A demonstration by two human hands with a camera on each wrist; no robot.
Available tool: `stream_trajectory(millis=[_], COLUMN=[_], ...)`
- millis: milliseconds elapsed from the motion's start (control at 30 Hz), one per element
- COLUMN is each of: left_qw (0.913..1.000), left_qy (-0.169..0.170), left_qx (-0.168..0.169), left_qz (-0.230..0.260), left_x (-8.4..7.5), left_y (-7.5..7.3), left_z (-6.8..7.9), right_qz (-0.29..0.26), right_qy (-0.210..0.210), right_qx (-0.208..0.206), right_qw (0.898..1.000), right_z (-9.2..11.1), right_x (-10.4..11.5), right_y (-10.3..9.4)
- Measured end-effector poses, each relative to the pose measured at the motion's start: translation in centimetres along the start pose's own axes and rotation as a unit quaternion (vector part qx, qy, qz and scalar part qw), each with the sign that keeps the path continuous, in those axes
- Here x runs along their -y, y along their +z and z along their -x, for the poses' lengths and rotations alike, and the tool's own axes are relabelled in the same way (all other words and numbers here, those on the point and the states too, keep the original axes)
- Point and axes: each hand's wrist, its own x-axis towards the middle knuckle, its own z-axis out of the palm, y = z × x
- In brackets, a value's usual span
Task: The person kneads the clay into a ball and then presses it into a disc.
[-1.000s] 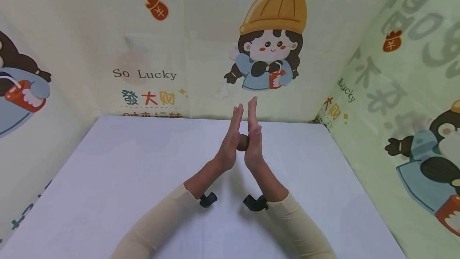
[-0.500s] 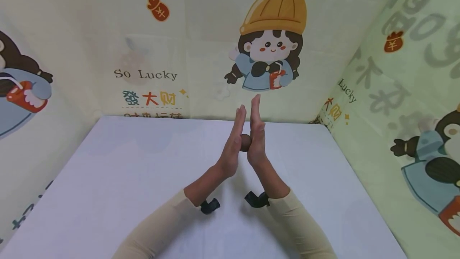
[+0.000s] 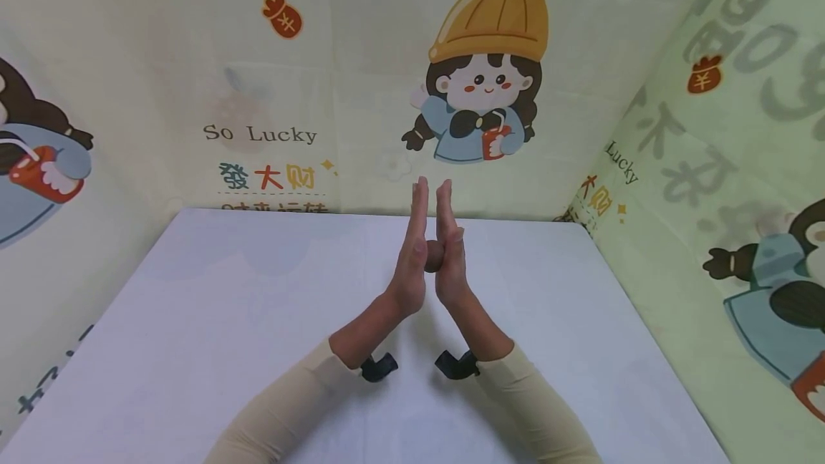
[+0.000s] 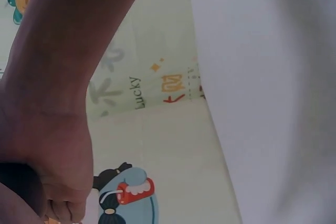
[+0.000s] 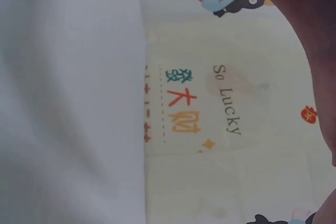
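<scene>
A brown ball sits between the two palms in the head view, raised over the white table. My left hand presses it from the left with fingers straight and pointing away from me. From the other side my right hand presses, its fingers straight too. Both palms face each other with fingertips a little apart and nearly level. In the left wrist view the dark ball shows in the lower left corner, partly covered by the hands. The right wrist view has only an edge of skin at its right side.
The white tabletop spreads under both arms, with their shadows on it. Printed cloth walls with cartoon figures and lettering stand behind and at both sides. Dark wrist mounts stick out inward below the hands.
Both hands went slightly right, then back left with the ball between them. My right fingertips, earlier farther forward, have drawn back while the left ones slid forward.
</scene>
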Motion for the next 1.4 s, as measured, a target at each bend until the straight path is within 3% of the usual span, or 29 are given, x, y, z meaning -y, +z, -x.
stream_trajectory(millis=[300, 567, 767, 1067, 1400], left_qw=[0.9997, 0.9990, 0.9984, 0.9973, 0.9960], left_qy=[0.017, -0.010, -0.027, -0.051, -0.064], left_qx=[-0.018, -0.035, -0.048, -0.048, -0.017], left_qz=[-0.008, 0.028, 0.014, -0.020, -0.059], left_x=[-0.2, 0.5, 1.3, 3.7, 5.3], left_y=[-0.7, -1.9, -2.7, -3.2, -2.7], left_z=[-1.4, -2.5, -3.0, -2.7, -1.4], right_qz=[0.016, 0.020, 0.015, 0.024, 0.044], right_qy=[-0.015, -0.015, -0.024, -0.023, -0.038], right_qx=[0.006, 0.022, 0.035, 0.032, 0.020], right_qw=[1.000, 0.999, 0.999, 0.999, 0.998], right_z=[0.7, 1.7, 2.4, 2.7, 2.0], right_x=[-0.5, -0.7, -0.9, -0.4, 0.3], right_y=[0.7, 1.4, 1.8, 2.1, 1.7])
